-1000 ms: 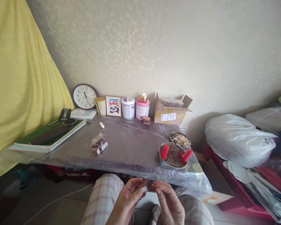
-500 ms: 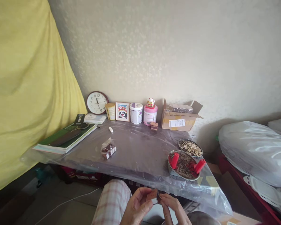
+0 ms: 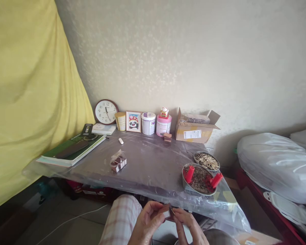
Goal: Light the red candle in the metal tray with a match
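- Down at the near edge of the table (image 3: pixel 148 166), above the lap, here are the two hands, close together and just beside each other.
- Left hand (image 3: pixel 146 223): thumb and fingers closed round a small brown-and-white matchbox (image 3: pixel 165 211), gripping it tilted, one end towards the right hand.
- And the right hand (image 3: pixel 190 223)! Thumb and fingertips pinched on a thin stick (image 3: pixel 172 211), right up at the matchbox; whether the two touch is too small to tell.
- Over to the right side of the tabletop: two red candles (image 3: pixel 190 174) lean in a tin (image 3: pixel 185 185) of dark, crumbly stuff, with a round dish (image 3: pixel 194 157) of loose matchsticks (image 3: pixel 207 161) just behind.
- Across on the left, a clear-wrapped pack of boxes (image 3: pixel 119 163) sits well apart from the hands.
- Along the wall, a clock (image 3: pixel 106 111), a framed panda picture (image 3: pixel 133 121) and an open cardboard box (image 3: pixel 205 134).
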{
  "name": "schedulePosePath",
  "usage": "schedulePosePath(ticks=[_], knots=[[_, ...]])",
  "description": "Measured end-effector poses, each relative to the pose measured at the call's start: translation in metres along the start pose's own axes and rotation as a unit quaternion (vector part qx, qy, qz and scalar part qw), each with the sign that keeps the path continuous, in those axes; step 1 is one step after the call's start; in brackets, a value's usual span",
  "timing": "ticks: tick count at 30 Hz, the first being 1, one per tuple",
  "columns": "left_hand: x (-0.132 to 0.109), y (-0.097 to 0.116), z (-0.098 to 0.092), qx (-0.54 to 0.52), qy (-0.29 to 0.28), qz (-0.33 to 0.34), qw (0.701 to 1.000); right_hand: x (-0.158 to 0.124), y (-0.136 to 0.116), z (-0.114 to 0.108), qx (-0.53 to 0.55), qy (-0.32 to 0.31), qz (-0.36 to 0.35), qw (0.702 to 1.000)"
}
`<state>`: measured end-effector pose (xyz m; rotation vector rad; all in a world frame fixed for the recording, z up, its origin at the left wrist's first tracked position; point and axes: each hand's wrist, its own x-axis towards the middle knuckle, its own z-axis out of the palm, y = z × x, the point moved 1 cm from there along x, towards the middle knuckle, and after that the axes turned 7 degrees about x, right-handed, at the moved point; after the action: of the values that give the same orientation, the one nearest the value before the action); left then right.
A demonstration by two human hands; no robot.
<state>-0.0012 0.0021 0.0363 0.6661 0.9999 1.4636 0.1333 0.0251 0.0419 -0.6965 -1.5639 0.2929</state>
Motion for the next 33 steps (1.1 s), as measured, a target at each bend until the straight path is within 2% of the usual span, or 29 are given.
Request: schedulePosePath(ticks=[4,9,11,13,16,19,20,21,24,26,29,33], knots=[[-0.005,0.01,0.005,0.018,0.001,-0.004,1.0,0.005,-0.002,-0.006,0.008,-0.016,-0.015,1.0],[-0.008,0.019,0.01,0.005,-0.025,-0.001,1.0,0.015,0.0,-0.012,0.005,-0.096,-0.057,0.994],[-0.005,0.017,0.008,0.015,-0.017,0.002,1.0,0.019,-0.005,-0.015,-0.002,-0.092,-0.044,0.995],[-0.001,0.012,0.004,0.033,0.004,0.006,0.999,0.023,-0.013,-0.017,-0.004,-0.061,-0.028,0.998],[0.003,0.008,0.002,0.052,0.028,0.016,0.998,0.026,-0.023,-0.018,0.008,-0.01,-0.048,0.999],[0.001,0.012,0.006,0.038,0.017,0.021,0.999,0.023,-0.01,-0.013,-0.025,-0.067,-0.071,0.995],[0.0,0.014,0.008,0.033,0.012,0.022,0.999,0.022,0.0,-0.011,-0.052,-0.102,-0.059,0.992],[-0.002,0.016,0.01,0.03,0.009,0.022,0.999,0.02,0.012,-0.01,-0.078,-0.099,-0.041,0.991],[-0.005,0.019,0.01,0.037,0.02,0.021,0.999,0.017,0.043,-0.014,-0.098,-0.018,0.039,0.994],[-0.004,0.017,0.007,0.051,0.043,0.014,0.998,0.017,0.051,-0.018,-0.067,0.015,0.097,0.993],[-0.001,0.012,0.002,0.067,0.071,0.006,0.995,0.017,0.046,-0.023,-0.009,0.035,0.163,0.986],[-0.001,0.012,0.005,0.061,0.057,0.012,0.996,0.017,0.024,-0.02,0.031,0.021,0.167,0.985]])
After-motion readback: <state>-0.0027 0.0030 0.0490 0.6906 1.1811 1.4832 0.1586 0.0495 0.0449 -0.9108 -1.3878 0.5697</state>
